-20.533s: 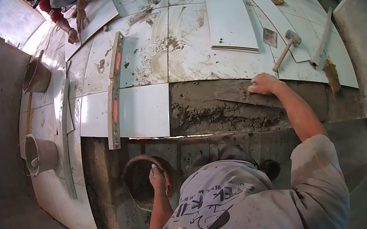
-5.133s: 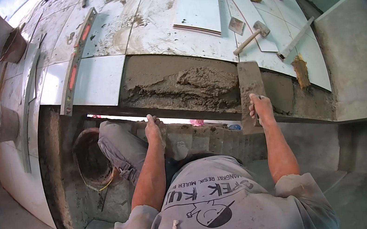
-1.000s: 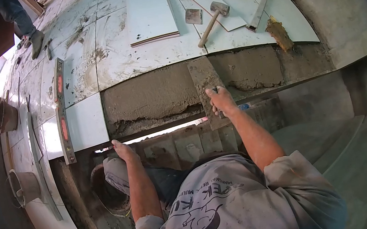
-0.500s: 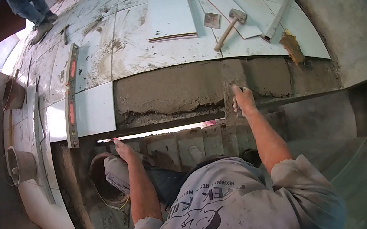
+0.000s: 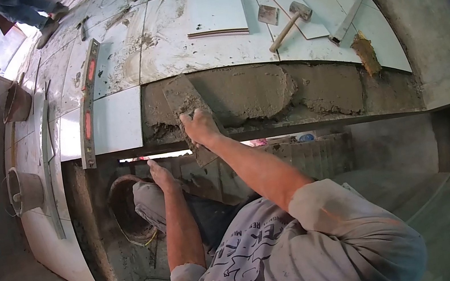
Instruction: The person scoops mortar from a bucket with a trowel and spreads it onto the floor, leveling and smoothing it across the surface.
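My right hand [image 5: 200,126] is wrapped round the handle of a mud-coated rectangular plastering trowel [image 5: 183,93]. The trowel's long blade lies slantwise on the left part of a wet mortar bed [image 5: 250,92], its near end sticking out past the ledge. Smoothed mortar stretches to the right of the blade, with a ragged front edge. My left hand [image 5: 161,175] is held low, just below the ledge and above my knee; its fingers look stretched out and nothing shows in them. A white tile [image 5: 117,121] borders the mortar on the left.
A spirit level [image 5: 90,102] lies across the tiles at left. Behind the mortar are stacked tiles [image 5: 215,4], a mallet [image 5: 289,27] and a metal bar [image 5: 350,15]. Buckets [image 5: 26,188] stand at left; another bucket [image 5: 123,212] is by my knee. A person's legs [image 5: 34,12] show at upper left.
My right hand has moved the trowel leftward along the mortar, from right of the middle to near the white tile. The blade now sits at a slant. My left hand has shifted only slightly.
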A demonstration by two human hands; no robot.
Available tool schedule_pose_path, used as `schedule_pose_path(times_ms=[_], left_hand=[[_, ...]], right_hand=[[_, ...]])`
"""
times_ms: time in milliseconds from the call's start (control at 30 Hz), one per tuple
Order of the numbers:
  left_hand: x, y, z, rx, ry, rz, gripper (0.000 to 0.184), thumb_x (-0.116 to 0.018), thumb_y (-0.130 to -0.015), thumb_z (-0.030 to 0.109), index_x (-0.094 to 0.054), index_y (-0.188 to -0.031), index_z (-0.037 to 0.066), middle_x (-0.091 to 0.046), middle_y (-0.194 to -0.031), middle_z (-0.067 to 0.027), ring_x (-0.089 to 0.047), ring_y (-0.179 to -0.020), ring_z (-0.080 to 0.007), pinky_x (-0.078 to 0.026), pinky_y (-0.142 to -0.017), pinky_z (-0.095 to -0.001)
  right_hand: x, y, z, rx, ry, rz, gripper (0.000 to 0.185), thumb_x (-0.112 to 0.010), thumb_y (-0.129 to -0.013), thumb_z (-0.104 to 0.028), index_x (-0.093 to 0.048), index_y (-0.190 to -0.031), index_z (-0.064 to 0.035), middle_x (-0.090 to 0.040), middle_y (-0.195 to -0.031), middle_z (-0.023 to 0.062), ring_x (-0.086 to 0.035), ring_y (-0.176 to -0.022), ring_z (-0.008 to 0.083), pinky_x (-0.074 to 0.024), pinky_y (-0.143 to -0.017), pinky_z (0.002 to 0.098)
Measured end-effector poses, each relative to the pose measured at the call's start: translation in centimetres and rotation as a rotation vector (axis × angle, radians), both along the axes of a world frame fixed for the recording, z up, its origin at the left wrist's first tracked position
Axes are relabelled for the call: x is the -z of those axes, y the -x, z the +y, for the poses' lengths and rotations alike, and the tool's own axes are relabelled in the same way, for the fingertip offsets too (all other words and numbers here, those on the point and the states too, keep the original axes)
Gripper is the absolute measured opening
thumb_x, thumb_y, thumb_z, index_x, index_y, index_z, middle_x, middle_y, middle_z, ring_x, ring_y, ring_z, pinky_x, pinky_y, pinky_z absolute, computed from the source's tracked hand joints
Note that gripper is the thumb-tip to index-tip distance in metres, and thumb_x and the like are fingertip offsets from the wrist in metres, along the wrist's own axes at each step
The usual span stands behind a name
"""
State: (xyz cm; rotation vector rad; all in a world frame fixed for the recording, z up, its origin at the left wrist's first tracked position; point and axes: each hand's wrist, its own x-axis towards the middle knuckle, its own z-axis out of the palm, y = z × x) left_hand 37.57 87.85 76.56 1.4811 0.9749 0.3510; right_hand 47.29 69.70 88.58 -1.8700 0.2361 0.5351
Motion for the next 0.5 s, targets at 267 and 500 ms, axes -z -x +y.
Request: schedule_pose_path(times_ms=[267,500], left_hand=[[1.2,-1.8,0.6,0.083,0.053,-0.002,0.066,-0.035,-0.097,0.049,-0.045,-0.125,-0.01,-0.051,-0.122,-0.0206,-0.051,-0.106,-0.0291,-0.038,-0.093,-0.0354],[0.6,-3.0,1.2,0.089,0.037,0.081,0.067,-0.037,-0.096,0.049,-0.043,-0.126,-0.011,-0.05,-0.124,-0.022,-0.05,-0.109,-0.0297,-0.037,-0.095,-0.0354]], right_hand=[[2.7,2.1,-12.0,0.283,-0.006,0.061,0.04,-0.055,-0.09,-0.035,-0.049,-0.101,0.003,-0.056,-0.067,0.0086,-0.052,-0.042,0.0142,-0.0426,-0.034,0.0294],[2.3,3.6,-22.8,0.504,-0.097,0.126,0.031,-0.056,-0.091,-0.035,-0.049,-0.093,-0.0045,-0.05,-0.06,0.0035,-0.048,-0.04,0.012,-0.0401,-0.033,0.0289]])
